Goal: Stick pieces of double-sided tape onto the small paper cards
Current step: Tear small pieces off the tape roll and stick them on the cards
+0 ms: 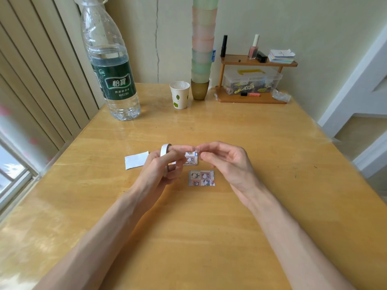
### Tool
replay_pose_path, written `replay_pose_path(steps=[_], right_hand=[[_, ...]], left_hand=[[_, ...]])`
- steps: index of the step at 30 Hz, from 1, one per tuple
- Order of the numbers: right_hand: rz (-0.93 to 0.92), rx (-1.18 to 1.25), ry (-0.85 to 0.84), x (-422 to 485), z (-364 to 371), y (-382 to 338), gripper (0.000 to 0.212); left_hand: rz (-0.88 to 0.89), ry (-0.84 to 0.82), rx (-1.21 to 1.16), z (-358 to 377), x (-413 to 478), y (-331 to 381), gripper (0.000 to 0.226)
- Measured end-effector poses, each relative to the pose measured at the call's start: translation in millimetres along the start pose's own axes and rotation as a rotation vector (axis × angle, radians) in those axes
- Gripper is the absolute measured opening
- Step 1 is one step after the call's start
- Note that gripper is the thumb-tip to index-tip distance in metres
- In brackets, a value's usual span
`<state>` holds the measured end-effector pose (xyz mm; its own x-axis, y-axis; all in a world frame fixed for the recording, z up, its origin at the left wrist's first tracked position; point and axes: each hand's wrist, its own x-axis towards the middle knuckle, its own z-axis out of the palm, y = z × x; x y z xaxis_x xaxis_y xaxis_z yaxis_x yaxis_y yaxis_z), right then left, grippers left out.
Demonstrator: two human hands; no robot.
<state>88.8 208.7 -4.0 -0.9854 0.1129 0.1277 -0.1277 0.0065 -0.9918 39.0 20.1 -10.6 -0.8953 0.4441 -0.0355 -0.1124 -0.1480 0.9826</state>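
Tape roll (166, 155): a white ring held up off the table, just left of the cards, clasped in the left hand
Left hand (160, 167): fingers curled round the roll, fingertips stretched right to meet the other hand
Right hand (227, 162): thumb and forefinger drawn together at the left fingertips, above the card stack; whether a bit of tape is pinched there I cannot tell, it is too small
Card stack (191, 159): patterned cards lying flat, partly hidden behind the fingers
Single card (201, 178): flat on the wood just in front of the stack, between the two wrists, all four edges free
White slip (136, 160): flat to the left of the left hand, its right edge hidden behind it
Table (209, 237): bare wood runs from the card to the near edge between the forearms, and wide to the right of the right hand
Water bottle (111, 65): upright near the far left edge
Paper cup (179, 95): along the far edge, beside a tall stack of cups (202, 49)
Wooden shelf (251, 99): far right corner, holding a clear box (251, 80)
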Motion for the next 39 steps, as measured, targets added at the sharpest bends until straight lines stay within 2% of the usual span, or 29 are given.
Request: replay_pose_path(steps=[9,21,32,39], right_hand=[[0.002,-0.024,0.057,2,-1,4,0.007],[0.103,-0.161,0.229,2,-1,6,0.011],[0.089,-0.132,0.269,4,0,10,0.004],[0.087,-0.137,0.277,4,1,14,0.002]], left_hand=[[0.026,-0.005,0.053,1,0,-1,0.019],[0.008,0.050,0.234,9,-5,1,0.029],[0.102,0.046,0.496,10,-4,-4,0.036],[0.103,0.059,0.510,12,-6,-2,0.035]])
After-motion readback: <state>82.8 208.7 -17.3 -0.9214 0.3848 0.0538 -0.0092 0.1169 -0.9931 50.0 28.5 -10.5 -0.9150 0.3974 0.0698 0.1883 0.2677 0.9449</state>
